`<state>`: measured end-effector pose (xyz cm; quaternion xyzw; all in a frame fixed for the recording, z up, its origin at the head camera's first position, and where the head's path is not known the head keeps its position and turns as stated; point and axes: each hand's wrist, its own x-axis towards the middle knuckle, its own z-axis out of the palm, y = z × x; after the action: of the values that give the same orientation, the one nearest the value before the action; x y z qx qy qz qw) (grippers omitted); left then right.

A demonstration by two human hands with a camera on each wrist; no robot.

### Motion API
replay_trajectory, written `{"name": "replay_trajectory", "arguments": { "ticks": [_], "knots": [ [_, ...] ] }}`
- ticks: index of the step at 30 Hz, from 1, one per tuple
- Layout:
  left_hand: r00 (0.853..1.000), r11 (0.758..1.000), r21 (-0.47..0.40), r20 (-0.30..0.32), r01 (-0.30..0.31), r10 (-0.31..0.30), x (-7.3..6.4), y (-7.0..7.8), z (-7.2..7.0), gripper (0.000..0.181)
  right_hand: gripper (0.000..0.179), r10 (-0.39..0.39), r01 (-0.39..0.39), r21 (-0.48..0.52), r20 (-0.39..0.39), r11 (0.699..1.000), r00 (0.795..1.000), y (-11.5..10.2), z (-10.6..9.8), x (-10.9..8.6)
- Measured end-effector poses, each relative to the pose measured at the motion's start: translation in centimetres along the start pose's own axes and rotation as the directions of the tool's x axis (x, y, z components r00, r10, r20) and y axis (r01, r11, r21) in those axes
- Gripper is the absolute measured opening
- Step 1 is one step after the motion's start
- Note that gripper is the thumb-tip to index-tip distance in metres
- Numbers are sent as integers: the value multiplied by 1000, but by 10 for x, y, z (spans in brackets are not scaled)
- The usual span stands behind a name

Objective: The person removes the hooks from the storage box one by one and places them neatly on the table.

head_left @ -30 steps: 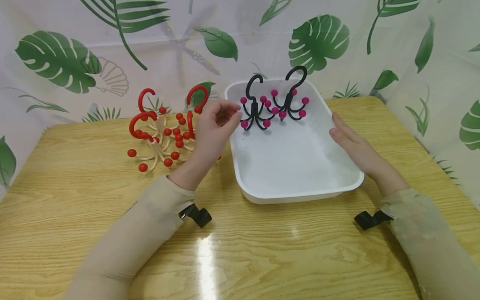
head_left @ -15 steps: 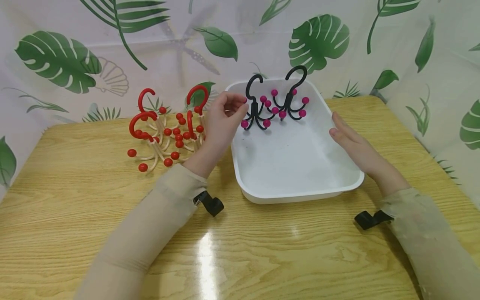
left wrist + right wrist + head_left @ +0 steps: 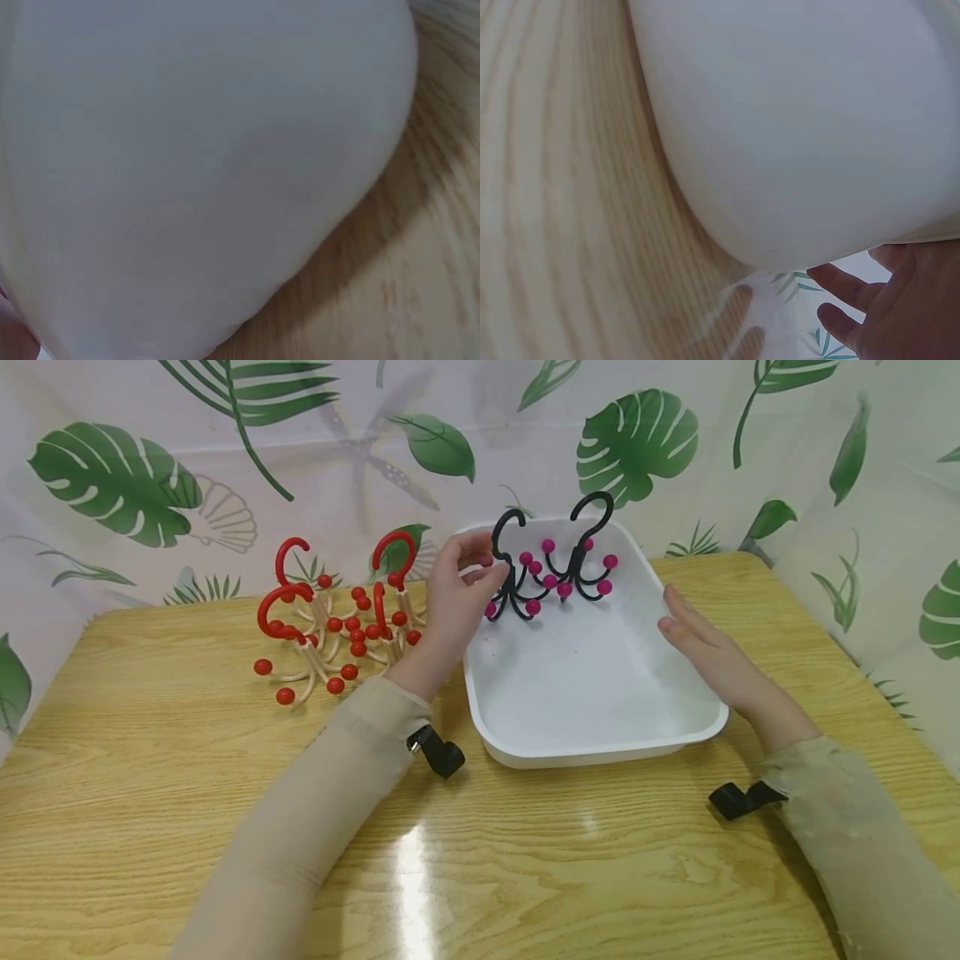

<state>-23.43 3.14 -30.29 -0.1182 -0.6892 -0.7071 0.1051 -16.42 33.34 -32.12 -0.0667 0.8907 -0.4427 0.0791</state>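
My left hand (image 3: 456, 597) reaches over the left rim of a white plastic tray (image 3: 592, 702). Its bent fingers and thumb are at the neck of a black multi-arm hook hanger (image 3: 509, 578) with magenta ball tips; whether they touch it I cannot tell. A second black hook hanger (image 3: 577, 564) stands beside it in the tray's back part. On the tray's right side lies my right hand (image 3: 708, 656), fingers extended along the rim; the right wrist view shows its fingers (image 3: 847, 289) by the tray wall. The tray's wall (image 3: 187, 165) fills most of the left wrist view.
Several red-hooked hangers (image 3: 311, 652) with beige arms and red ball tips stand clustered on the wooden table (image 3: 150, 760), left of the tray. A leaf-patterned cloth (image 3: 517, 435) hangs behind the table. Each wrist carries a black camera mount (image 3: 442, 756).
My left hand has moved right, from beside the red-hooked hangers to the neck of the nearer black hanger. The right hand, the tray and the hangers have stayed in place.
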Motion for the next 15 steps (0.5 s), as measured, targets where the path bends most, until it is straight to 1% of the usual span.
{"name": "replay_trajectory", "arguments": {
  "ticks": [3, 10, 15],
  "knots": [
    [1000, 1000, 14, -6, 21, -21, 3, -1, 1, 42, 63, 0, 0, -2, 2, 1000, 1000, -1, 0, 0],
    [995, 993, 62, -15, 102, -102, 11, -2, 4, 45, 62, -5, 5, 4, 3, 1000, 1000, -2, 0, 0],
    [989, 987, 71, 19, 145, -147, 15, -5, 4, 47, 62, -6, 6, 5, 3, 1000, 1000, -1, 0, 0]
  ]
}}
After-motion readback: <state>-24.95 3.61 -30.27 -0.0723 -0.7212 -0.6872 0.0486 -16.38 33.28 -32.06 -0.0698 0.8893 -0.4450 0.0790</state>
